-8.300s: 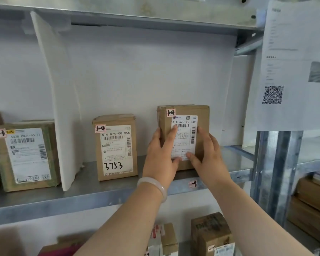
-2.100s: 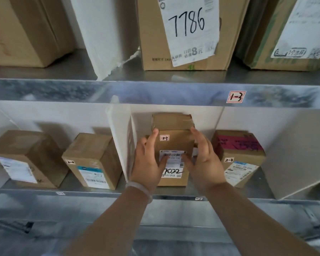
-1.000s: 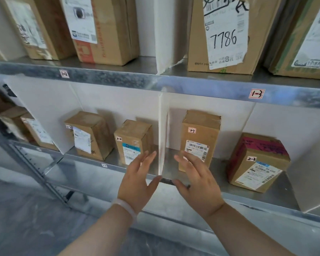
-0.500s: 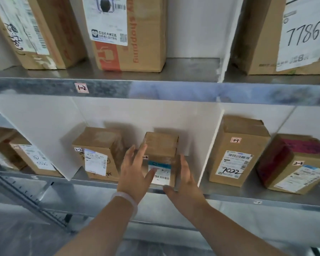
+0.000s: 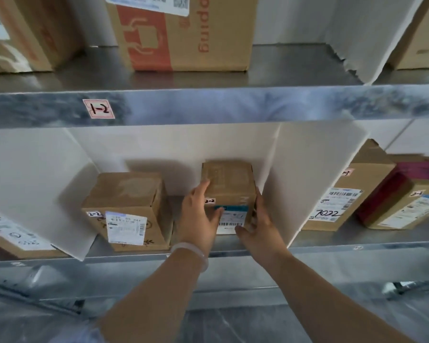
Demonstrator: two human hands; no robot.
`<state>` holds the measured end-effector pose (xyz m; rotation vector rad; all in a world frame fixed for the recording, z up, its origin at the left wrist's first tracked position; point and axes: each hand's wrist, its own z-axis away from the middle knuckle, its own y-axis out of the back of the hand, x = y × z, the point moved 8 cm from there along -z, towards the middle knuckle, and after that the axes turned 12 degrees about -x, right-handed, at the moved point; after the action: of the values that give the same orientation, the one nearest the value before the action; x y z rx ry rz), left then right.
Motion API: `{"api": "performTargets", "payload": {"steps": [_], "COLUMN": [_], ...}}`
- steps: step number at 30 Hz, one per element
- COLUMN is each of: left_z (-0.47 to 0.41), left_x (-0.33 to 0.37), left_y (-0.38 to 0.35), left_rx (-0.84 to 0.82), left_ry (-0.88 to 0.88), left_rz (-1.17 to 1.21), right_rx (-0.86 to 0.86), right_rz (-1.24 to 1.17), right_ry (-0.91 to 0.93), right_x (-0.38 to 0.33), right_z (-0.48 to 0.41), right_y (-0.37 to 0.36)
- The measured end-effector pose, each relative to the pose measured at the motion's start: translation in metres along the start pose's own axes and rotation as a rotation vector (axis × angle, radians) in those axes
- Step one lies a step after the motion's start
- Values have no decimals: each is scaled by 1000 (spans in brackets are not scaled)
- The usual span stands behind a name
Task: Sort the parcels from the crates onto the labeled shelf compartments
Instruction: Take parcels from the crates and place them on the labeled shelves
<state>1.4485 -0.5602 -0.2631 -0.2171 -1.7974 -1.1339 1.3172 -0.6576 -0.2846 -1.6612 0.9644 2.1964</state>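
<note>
Both hands are on one small brown parcel (image 5: pixel 229 184) that stands upright on the lower shelf (image 5: pixel 332 243). The left hand (image 5: pixel 198 219) holds its left side, with the fingers (image 5: pixel 203 186) lying up along the edge and the thumb across the front face. The right hand (image 5: pixel 260 226) holds the right side, with its thumb at the bottom of the front. So the parcel is clamped between the two hands, and its bottom seems to sit on the shelf. Just beside the left thumb there is a small tag (image 5: pixel 209 201) on the parcel that reads 2-2, and under it a white label with a blue strip. On the left wrist there is a pale bracelet (image 5: pixel 191 251). To the left of the left hand, near but apart, stands a second box (image 5: pixel 126 209), also marked 2-2. Just to the right of the right hand a white divider (image 5: pixel 307 174) leans, very close to the parcel. Beyond this divider stands a box with 7022 (image 5: pixel 344 199) written on its label, and further right a box with a dark red top (image 5: pixel 406 194). Above the hands runs the metal edge of the upper shelf (image 5: pixel 233 102), with a sticker (image 5: pixel 98 108) that reads 1-2, and on it stands a large carton with orange print (image 5: pixel 183 33).
</note>
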Motion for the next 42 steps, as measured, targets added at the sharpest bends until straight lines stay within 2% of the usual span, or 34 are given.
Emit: {"api": "performTargets", "payload": {"steps": [6, 10, 13, 17, 19, 22, 26, 29, 32, 42], "left_z": [7, 35, 60, 83, 92, 101, 102, 91, 79, 43], "left_x": [7, 24, 26, 14, 3, -31, -76, -105, -118, -125], "left_y": [5, 22, 50, 93, 114, 141, 154, 149, 140, 136], "left_rx": [-37, -41, 50, 160, 246, 373, 402, 309, 178, 118], "left_ry": [-42, -240, -350, -347, -311, -153, 47, 170, 160, 149], "left_rz": [-13, -92, -132, -166, -200, -218, -174, 22, 188, 245], "right_rx": [98, 275, 266, 245, 102, -104, -227, -300, -348, -380], "right_rz": [165, 424, 524, 579, 574, 517, 353, 262, 205, 95], "right_ry": [-2, 279, 480, 610, 557, 388, 98, 120, 121, 37], "right_x": [-12, -54, -87, -112, -114, -99, -65, -66, -67, -60], "right_z": [13, 46, 61, 64, 56, 37, 10, 2, -7, -40], "right_y": [2, 3, -17, -48, -72, -111, -141, -154, -164, -170]}}
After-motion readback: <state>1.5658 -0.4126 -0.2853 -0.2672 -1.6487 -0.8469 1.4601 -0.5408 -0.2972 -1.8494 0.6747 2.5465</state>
